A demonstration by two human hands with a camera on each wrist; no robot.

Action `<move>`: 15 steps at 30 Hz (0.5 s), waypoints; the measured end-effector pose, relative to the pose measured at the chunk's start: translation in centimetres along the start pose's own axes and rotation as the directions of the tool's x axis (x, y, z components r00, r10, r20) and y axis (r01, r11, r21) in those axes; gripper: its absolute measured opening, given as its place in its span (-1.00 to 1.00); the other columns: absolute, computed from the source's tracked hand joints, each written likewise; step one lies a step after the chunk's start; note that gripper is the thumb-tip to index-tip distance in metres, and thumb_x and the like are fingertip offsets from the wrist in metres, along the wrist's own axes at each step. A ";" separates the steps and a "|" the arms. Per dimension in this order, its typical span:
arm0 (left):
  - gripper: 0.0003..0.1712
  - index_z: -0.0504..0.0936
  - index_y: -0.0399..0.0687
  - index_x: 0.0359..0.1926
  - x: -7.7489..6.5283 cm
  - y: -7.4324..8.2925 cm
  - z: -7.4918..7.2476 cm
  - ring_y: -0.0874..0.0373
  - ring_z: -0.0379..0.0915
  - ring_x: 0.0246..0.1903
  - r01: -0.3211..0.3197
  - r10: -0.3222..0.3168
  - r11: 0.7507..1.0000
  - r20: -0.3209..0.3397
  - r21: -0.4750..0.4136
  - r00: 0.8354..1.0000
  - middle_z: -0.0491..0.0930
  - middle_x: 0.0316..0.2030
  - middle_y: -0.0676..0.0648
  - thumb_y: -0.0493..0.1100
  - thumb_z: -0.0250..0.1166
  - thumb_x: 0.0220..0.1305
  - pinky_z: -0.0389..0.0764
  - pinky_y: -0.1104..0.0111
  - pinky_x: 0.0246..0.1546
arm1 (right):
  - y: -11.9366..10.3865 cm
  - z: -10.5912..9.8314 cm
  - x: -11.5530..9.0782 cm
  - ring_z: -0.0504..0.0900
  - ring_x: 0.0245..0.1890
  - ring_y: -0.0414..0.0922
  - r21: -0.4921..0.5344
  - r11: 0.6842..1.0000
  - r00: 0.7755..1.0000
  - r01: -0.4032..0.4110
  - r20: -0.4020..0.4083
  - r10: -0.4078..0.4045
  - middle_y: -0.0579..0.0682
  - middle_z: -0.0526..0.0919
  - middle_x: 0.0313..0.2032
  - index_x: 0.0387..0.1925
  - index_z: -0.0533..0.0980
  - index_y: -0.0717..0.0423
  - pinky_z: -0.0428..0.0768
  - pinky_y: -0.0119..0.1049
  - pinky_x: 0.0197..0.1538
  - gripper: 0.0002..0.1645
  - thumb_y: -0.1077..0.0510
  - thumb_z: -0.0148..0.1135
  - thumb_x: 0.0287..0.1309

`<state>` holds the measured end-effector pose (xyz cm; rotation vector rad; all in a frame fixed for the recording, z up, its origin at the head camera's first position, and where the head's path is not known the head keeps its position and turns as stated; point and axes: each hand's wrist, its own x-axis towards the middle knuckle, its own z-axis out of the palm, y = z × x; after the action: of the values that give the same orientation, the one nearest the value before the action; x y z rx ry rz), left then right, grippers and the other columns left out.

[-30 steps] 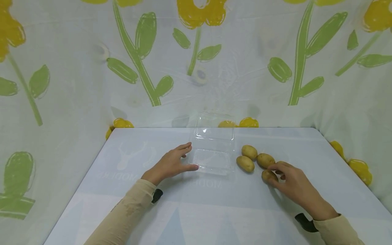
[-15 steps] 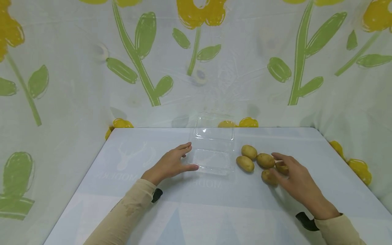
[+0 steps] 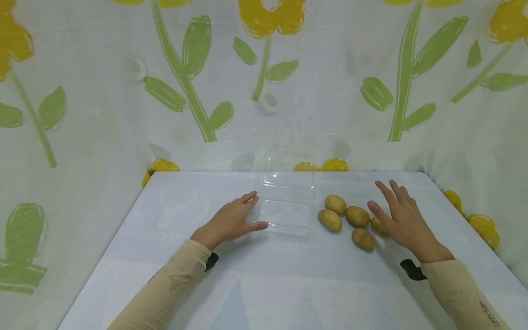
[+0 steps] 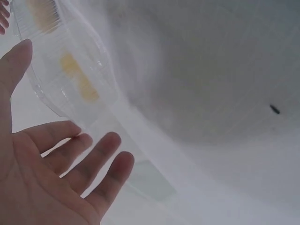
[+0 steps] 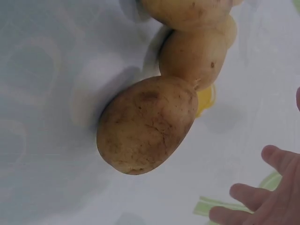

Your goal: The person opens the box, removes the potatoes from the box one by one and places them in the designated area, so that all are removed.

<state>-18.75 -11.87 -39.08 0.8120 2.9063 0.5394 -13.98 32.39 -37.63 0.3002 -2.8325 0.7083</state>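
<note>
A clear plastic clamshell container (image 3: 284,217) lies with its lid (image 3: 288,170) raised at the back. At its left side is my left hand (image 3: 232,218), thumb and fingers spread and relaxed around the near corner; the left wrist view shows the palm (image 4: 42,183) with nothing in it. To the right of the container lie several potatoes in a loose cluster, among them a near potato (image 3: 363,239) and a middle potato (image 3: 357,216). My right hand (image 3: 406,220) hovers with fingers spread, holding nothing, and partly hides the rightmost potato (image 3: 378,226).
Everything lies on a pale blue-white table (image 3: 255,288) with faint printed patterns. Close behind its far edge hangs a white curtain (image 3: 330,91) with yellow flowers and green leaves, which also lines both sides.
My right hand has come off the near potato, rising and moving toward the back right as its fingers spread. The left hand and the container stay put.
</note>
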 end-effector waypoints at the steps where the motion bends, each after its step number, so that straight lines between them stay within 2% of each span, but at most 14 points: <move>1: 0.09 0.20 -0.20 0.54 0.0 0.0 0.0 -0.14 0.19 0.44 -0.011 0.012 1.000 -0.004 0.021 1.000 0.12 0.55 -0.07 0.45 0.23 0.28 0.27 0.02 0.41 | 0.1 0.0 0.1 -0.24 0.44 0.59 -0.008 1.000 1.000 -0.003 0.001 0.003 0.52 -0.14 0.50 0.60 -0.04 0.12 -0.28 0.51 0.38 -0.16 -0.17 -0.04 0.55; 9: -0.05 0.36 -0.14 0.47 -0.4 0.3 -0.4 -0.21 0.29 0.37 -0.058 0.067 0.991 -0.073 0.121 0.995 0.21 0.51 -0.14 0.40 0.23 0.32 0.36 -0.06 0.32 | 0.5 0.3 0.6 -0.23 0.44 0.60 -0.021 0.999 0.999 -0.038 0.021 0.038 0.55 -0.14 0.49 0.60 -0.08 0.19 -0.26 0.51 0.37 -0.11 -0.22 -0.08 0.55; 13: -0.09 0.39 -0.13 0.45 -0.5 0.1 -0.4 -0.21 0.24 0.39 -0.051 0.087 0.979 -0.176 0.197 0.980 0.26 0.48 -0.16 0.41 0.18 0.35 0.33 -0.08 0.33 | 0.6 0.4 0.5 -0.21 0.43 0.61 -0.033 0.999 0.999 -0.042 0.019 0.043 0.56 -0.14 0.48 0.59 -0.08 0.21 -0.27 0.52 0.36 -0.11 -0.22 -0.11 0.55; 15: -0.08 0.37 -0.13 0.47 -0.3 -0.1 -0.5 -0.23 0.14 0.44 -0.009 0.070 0.970 -0.247 0.243 0.967 0.24 0.49 -0.17 0.43 0.11 0.38 0.25 -0.10 0.38 | 0.6 0.3 0.4 -0.21 0.43 0.61 -0.035 0.998 0.999 -0.045 0.017 0.046 0.57 -0.15 0.48 0.59 -0.09 0.21 -0.29 0.53 0.36 -0.11 -0.22 -0.12 0.56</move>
<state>-18.65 -12.30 -38.63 0.8908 3.2451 0.3179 -14.58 32.67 -38.06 0.2382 -2.8735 0.6677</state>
